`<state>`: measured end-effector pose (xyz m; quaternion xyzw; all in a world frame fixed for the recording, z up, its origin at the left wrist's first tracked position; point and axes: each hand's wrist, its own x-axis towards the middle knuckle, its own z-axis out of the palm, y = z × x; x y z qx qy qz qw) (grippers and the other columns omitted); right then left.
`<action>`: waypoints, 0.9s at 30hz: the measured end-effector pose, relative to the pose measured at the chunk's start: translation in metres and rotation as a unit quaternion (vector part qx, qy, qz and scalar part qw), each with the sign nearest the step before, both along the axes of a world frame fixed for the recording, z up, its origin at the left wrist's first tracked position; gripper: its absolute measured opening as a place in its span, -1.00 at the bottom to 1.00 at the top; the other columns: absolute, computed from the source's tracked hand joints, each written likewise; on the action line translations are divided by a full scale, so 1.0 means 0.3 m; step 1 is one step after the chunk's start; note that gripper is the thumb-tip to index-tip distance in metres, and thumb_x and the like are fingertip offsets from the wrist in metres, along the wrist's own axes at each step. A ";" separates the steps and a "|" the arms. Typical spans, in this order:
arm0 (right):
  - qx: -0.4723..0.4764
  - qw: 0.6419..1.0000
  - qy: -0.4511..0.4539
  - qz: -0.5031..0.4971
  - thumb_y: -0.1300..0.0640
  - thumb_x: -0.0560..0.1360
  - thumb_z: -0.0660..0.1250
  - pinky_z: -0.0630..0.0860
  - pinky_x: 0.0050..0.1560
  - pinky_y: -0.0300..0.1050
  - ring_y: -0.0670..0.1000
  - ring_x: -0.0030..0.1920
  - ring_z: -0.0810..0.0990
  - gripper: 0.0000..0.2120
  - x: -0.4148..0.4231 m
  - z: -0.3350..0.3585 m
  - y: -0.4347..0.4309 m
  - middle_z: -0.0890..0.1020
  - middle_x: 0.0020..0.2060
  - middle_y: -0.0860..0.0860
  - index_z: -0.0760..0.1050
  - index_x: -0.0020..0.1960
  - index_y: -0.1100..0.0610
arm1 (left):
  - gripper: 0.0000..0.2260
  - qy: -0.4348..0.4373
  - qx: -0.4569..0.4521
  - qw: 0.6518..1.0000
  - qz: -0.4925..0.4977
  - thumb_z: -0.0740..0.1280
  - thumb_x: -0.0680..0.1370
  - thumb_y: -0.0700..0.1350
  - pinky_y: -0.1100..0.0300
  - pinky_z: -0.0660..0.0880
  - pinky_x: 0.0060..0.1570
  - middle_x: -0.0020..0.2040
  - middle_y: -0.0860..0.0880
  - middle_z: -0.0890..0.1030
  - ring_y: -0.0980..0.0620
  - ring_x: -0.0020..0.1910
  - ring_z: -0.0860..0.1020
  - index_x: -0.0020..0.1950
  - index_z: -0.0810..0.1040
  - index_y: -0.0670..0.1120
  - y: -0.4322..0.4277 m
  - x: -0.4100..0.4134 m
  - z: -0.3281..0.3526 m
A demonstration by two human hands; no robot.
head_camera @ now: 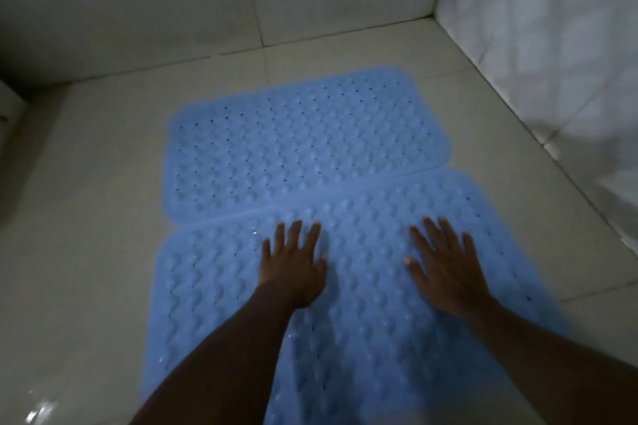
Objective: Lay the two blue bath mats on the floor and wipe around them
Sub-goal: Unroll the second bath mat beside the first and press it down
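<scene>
Two light blue bath mats with raised bumps and small holes lie flat on the tiled floor, one behind the other. The far mat (303,138) sits toward the back wall. The near mat (376,338) overlaps the far mat's front edge a little. My left hand (293,266) rests palm down on the near mat, fingers spread. My right hand (445,266) lies flat on the same mat further right, fingers apart too. Neither hand holds anything.
The pale tiled floor (103,203) surrounds the mats on the left, back and right. A tiled back wall (207,0) and a right wall (552,45) meet in the far right corner. A wet glint shows on the floor at the bottom left.
</scene>
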<state>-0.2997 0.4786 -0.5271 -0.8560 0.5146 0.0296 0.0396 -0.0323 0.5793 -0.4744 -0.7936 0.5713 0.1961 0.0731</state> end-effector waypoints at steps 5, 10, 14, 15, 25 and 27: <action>-0.009 1.000 0.001 -0.026 -0.25 0.54 0.01 0.28 0.41 0.38 0.21 0.53 0.31 -0.37 -0.063 0.049 -0.134 0.40 0.51 0.08 0.39 0.50 0.01 | -0.40 0.033 -0.044 0.998 -0.025 0.02 0.67 0.18 -0.19 -0.13 0.58 0.68 -0.04 -0.11 -0.18 0.64 -0.17 0.66 -0.15 0.15 -0.175 -0.197 0.017; 0.013 0.999 -0.040 0.011 -0.26 0.61 0.02 0.04 0.55 0.34 0.16 0.61 0.13 -0.41 -0.041 0.040 -0.304 0.22 0.60 0.03 0.18 0.59 -0.08 | -0.43 0.033 -0.062 0.997 -0.035 -0.01 0.67 0.15 -0.19 -0.14 0.58 0.68 -0.04 -0.09 -0.20 0.64 -0.15 0.66 -0.11 0.15 -0.316 -0.319 -0.052; -0.022 0.998 -0.048 0.041 -0.25 0.63 -0.02 0.26 0.43 0.31 0.18 0.51 0.37 -0.44 -0.041 -0.042 -0.383 0.46 0.48 0.06 0.39 0.51 -0.05 | -0.41 0.022 -0.051 0.998 -0.013 -0.08 0.64 0.20 -0.20 -0.18 0.57 0.68 -0.06 -0.01 -0.22 0.64 -0.09 0.67 -0.07 0.12 -0.402 -0.382 -0.141; -0.023 0.997 -0.054 0.040 -0.24 0.62 0.02 0.27 0.42 0.31 0.18 0.50 0.38 -0.45 -0.039 -0.060 -0.393 0.46 0.48 0.06 0.39 0.51 -0.05 | -0.42 0.015 -0.063 0.998 0.004 -0.04 0.64 0.21 -0.21 -0.17 0.56 0.67 -0.07 0.07 -0.23 0.64 -0.03 0.66 0.00 0.12 -0.416 -0.396 -0.165; -0.015 0.995 -0.092 0.047 -0.16 0.52 0.22 0.12 0.52 0.32 0.13 0.61 0.15 -0.38 -0.033 -0.080 -0.405 0.27 0.58 0.13 0.30 0.56 -0.04 | -0.28 -0.009 -0.120 0.988 0.092 0.23 0.51 0.26 -0.25 0.07 0.53 0.59 -0.18 0.25 -0.22 0.63 0.07 0.64 0.21 0.06 -0.429 -0.415 -0.240; 0.001 0.995 -0.093 0.039 -0.16 0.50 0.23 0.11 0.54 0.30 0.12 0.61 0.14 -0.37 -0.031 -0.076 -0.409 0.27 0.58 0.14 0.32 0.55 -0.03 | -0.27 -0.009 -0.130 0.987 0.091 0.25 0.50 0.26 -0.27 0.10 0.52 0.58 -0.18 0.28 -0.23 0.62 0.10 0.63 0.22 0.07 -0.429 -0.408 -0.247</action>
